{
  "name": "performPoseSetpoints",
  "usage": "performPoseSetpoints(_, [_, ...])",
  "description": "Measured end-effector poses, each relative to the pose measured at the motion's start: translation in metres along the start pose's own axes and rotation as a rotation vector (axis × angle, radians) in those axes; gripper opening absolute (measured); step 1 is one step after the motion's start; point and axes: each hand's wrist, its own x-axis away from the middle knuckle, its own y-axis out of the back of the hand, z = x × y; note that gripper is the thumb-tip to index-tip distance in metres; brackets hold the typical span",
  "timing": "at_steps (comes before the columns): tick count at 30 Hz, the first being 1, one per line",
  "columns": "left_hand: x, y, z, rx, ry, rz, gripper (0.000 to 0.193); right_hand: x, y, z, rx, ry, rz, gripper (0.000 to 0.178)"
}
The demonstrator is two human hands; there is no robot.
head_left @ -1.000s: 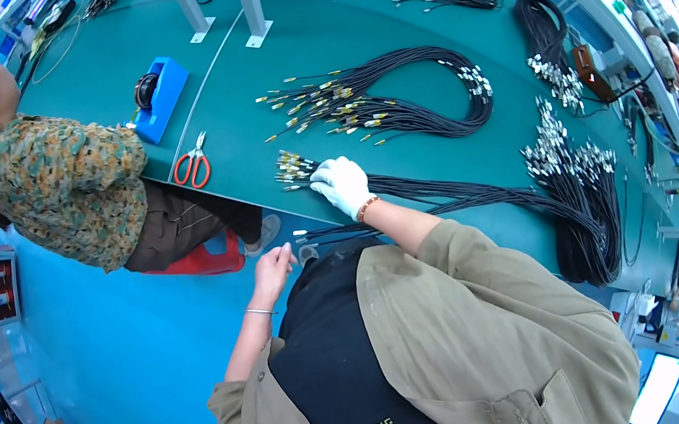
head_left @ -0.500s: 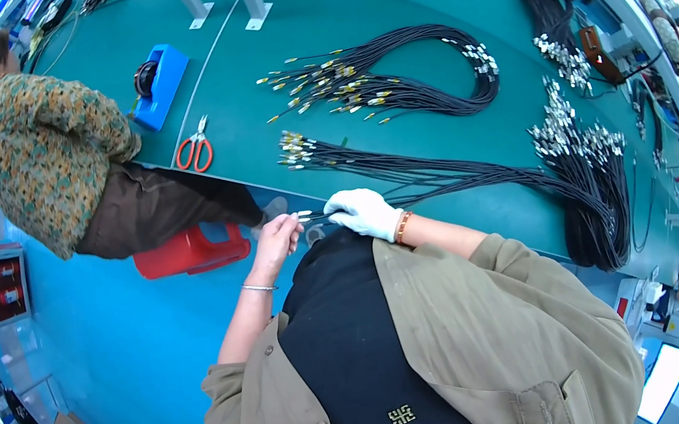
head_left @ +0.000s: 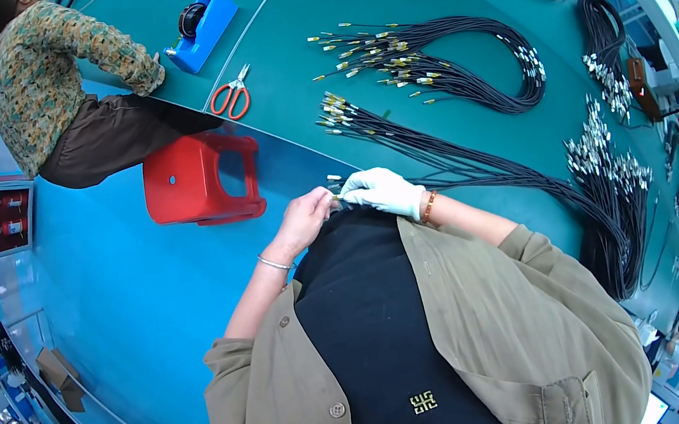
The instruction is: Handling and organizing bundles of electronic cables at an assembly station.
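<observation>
My bare left hand (head_left: 304,221) is closed in a pinch on a small connector end of a thin black cable, right beside the gloved fingertips. My right hand (head_left: 387,191), in a white glove, is closed around the black cables (head_left: 473,157) just behind their tips. A few cable tips (head_left: 335,179) poke out past the glove. These cables run right over the green table edge to a thick coiled bundle with many white-tagged ends (head_left: 607,161). Exactly how the fingers grip the small end is partly hidden.
A looped cable bundle (head_left: 506,83) lies farther back on the green table (head_left: 278,106). Orange-handled scissors (head_left: 230,100) and a blue tape dispenser (head_left: 203,31) are at the left. A red stool (head_left: 189,187) stands below the edge, near a person in a patterned jacket (head_left: 59,70).
My left hand has come closer to my gloved right hand, and their fingertips now nearly meet. The whole view has shifted, with the table things appearing farther right.
</observation>
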Motion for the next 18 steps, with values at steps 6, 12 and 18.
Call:
performPoseSetpoints(6, [0.001,-0.003,0.002,-0.013,-0.015,0.004,0.026,-0.001,-0.009,-0.005,-0.088,-0.045,-0.025,0.019])
performPoseSetpoints(12, [0.000,-0.005,0.004,0.015,0.027,0.070,0.028,0.005,-0.013,-0.005,-0.066,-0.048,-0.077,0.019])
performPoseSetpoints(18, [-0.003,-0.011,0.013,0.031,0.029,0.070,0.027,0.005,-0.013,-0.003,-0.021,-0.013,-0.114,0.019])
